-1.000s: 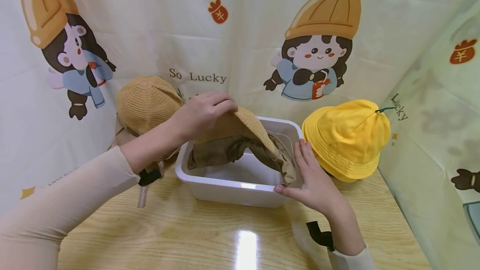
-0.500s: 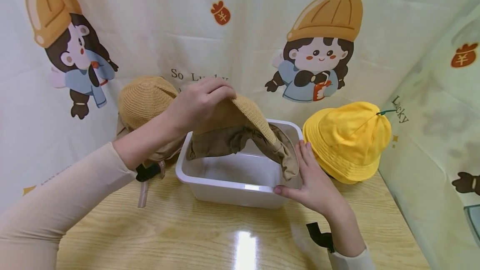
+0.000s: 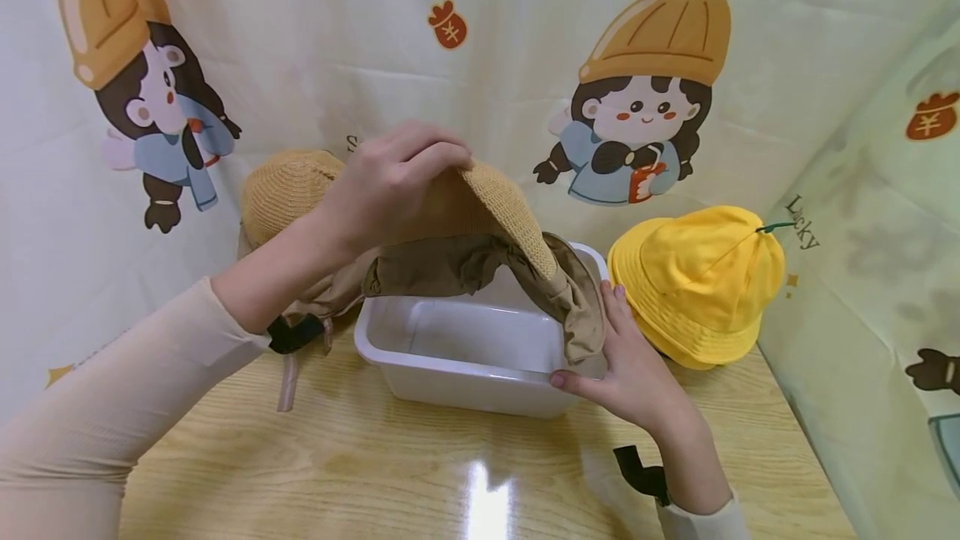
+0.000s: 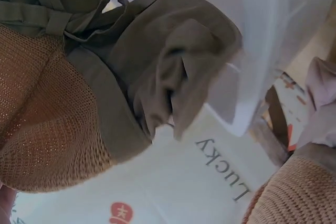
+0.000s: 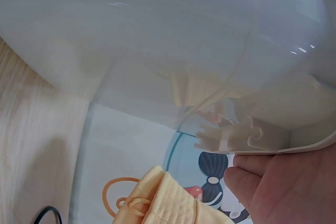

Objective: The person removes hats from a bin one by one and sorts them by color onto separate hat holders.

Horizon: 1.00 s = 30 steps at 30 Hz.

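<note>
My left hand (image 3: 393, 177) pinches the crown of a tan knitted sun hat (image 3: 450, 215) with a brown cloth brim. The hat hangs over a white plastic bin (image 3: 480, 392), its brim sloping down at the right toward the bin's right end. In the left wrist view, the hat's brown brim (image 4: 173, 51) shows folds and a tied strap. My right hand (image 3: 630, 365) holds the bin's right front corner, thumb at the front rim and fingers along the right side. The right wrist view has its fingers (image 5: 244, 182) under the bin's rim.
A similar tan knitted hat (image 3: 285, 194) stands left of the bin, partly behind my left arm, with a strap hanging onto the wooden table (image 3: 360, 465). A yellow bucket hat (image 3: 697, 282) sits at the right. A printed cloth (image 3: 487, 90) hangs behind.
My left hand has raised the knitted hat upward and slightly left, so more of the bin's inside shows. My right hand has stayed on the bin's corner.
</note>
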Each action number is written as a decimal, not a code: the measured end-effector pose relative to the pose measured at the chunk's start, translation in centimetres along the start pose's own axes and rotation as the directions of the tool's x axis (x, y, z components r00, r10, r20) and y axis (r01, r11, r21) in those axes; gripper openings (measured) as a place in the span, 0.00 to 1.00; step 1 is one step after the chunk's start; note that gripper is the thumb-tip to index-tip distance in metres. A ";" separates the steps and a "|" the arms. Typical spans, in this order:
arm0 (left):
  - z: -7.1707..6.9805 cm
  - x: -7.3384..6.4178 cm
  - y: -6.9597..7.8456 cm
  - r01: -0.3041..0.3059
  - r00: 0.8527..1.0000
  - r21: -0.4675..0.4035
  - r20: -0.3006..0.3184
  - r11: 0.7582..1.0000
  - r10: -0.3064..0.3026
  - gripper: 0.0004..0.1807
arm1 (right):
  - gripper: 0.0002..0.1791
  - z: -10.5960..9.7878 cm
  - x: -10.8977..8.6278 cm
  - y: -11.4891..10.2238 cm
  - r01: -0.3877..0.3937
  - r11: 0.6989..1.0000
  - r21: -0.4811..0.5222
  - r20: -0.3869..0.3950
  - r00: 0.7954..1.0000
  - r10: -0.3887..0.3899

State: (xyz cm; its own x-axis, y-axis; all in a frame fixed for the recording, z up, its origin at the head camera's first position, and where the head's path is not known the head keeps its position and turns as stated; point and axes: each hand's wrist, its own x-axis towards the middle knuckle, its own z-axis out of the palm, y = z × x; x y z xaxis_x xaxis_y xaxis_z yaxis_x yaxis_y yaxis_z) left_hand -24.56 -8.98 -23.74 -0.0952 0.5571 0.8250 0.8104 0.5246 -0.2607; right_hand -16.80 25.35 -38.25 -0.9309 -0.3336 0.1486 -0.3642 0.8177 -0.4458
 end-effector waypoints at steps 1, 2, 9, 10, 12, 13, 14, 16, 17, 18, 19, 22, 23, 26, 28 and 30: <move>-0.2 0.2 0.0 0.005 1.000 -0.003 -0.011 1.000 -0.005 0.11 | 0.66 0.0 0.0 0.0 0.000 1.000 -0.008 0.004 1.000 0.000; -0.3 0.3 0.0 0.010 1.000 -0.009 -0.021 1.000 -0.010 0.10 | 0.67 0.0 0.0 0.0 0.001 1.000 -0.017 0.008 1.000 -0.001; -1.4 1.2 0.0 0.016 0.998 -0.053 -0.068 0.998 -0.020 0.11 | 0.68 0.1 -0.2 0.0 0.012 0.998 -0.057 0.020 1.000 -0.011; -1.5 1.2 0.0 0.016 0.997 -0.058 -0.074 0.998 -0.021 0.12 | 0.68 0.1 -0.2 0.0 0.011 0.998 -0.058 0.019 1.000 -0.010; -1.9 1.2 0.0 0.017 0.997 -0.072 -0.078 0.997 -0.023 0.11 | 0.68 0.0 -0.3 0.0 0.012 0.998 -0.057 0.020 1.000 -0.010; -2.1 1.1 0.0 0.023 0.997 -0.073 -0.076 0.997 -0.028 0.11 | 0.68 0.0 -0.3 0.0 0.011 0.998 -0.057 0.020 1.000 -0.010; -2.3 1.0 0.0 0.029 0.996 -0.076 -0.077 0.997 -0.035 0.11 | 0.68 0.1 -0.3 0.0 0.011 0.998 -0.058 0.019 1.000 -0.010; -2.7 0.8 -0.3 0.047 0.996 -0.077 -0.074 0.996 -0.053 0.12 | 0.67 0.1 -0.3 -0.1 0.017 0.998 -0.057 0.021 1.000 -0.015; -3.0 0.7 -0.4 0.055 0.996 -0.070 -0.068 0.996 -0.059 0.12 | 0.67 0.0 -0.3 -0.2 0.018 0.998 -0.059 0.021 1.000 -0.017; -3.3 0.6 -0.6 0.065 0.995 -0.063 -0.068 0.996 -0.070 0.12 | 0.67 0.0 -0.2 -0.2 0.016 0.998 -0.064 0.023 1.000 -0.014; -3.6 0.5 -0.8 0.077 0.994 -0.054 -0.069 0.996 -0.081 0.12 | 0.67 0.0 -0.2 -0.3 0.016 0.998 -0.067 0.024 1.000 -0.015; -4.4 0.2 -1.3 0.108 0.992 -0.029 -0.066 0.994 -0.110 0.13 | 0.67 -0.2 -0.2 -0.4 0.014 0.996 -0.083 0.040 0.999 -0.010; -4.6 0.2 -1.5 0.118 0.991 -0.024 -0.064 0.993 -0.119 0.13 | 0.67 -0.3 -0.2 -0.4 0.011 0.995 -0.095 0.049 0.999 -0.006; -5.4 0.0 -1.8 0.145 0.987 -0.033 -0.063 0.989 -0.147 0.12 | 0.65 -0.7 -0.1 -0.6 0.026 0.992 -0.127 0.083 0.996 -0.015; -5.8 -0.1 -1.9 0.160 0.984 -0.052 -0.067 0.986 -0.163 0.11 | 0.61 -1.2 0.0 -0.9 0.046 0.988 -0.148 0.104 0.994 -0.031; -6.2 -0.2 -2.0 0.175 0.981 -0.076 -0.072 0.982 -0.180 0.09 | 0.54 -1.8 0.3 -1.4 0.077 0.986 -0.150 0.115 0.992 -0.060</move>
State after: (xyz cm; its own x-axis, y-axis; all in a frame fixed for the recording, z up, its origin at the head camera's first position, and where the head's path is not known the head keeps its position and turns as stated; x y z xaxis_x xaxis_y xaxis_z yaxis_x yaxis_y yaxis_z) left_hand -22.61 -14.17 -20.31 -0.1976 0.4055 0.8925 0.8226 0.5637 -0.0740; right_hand -16.59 24.96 -35.99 -0.8983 -0.4334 0.0726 -0.4343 0.8507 -0.2961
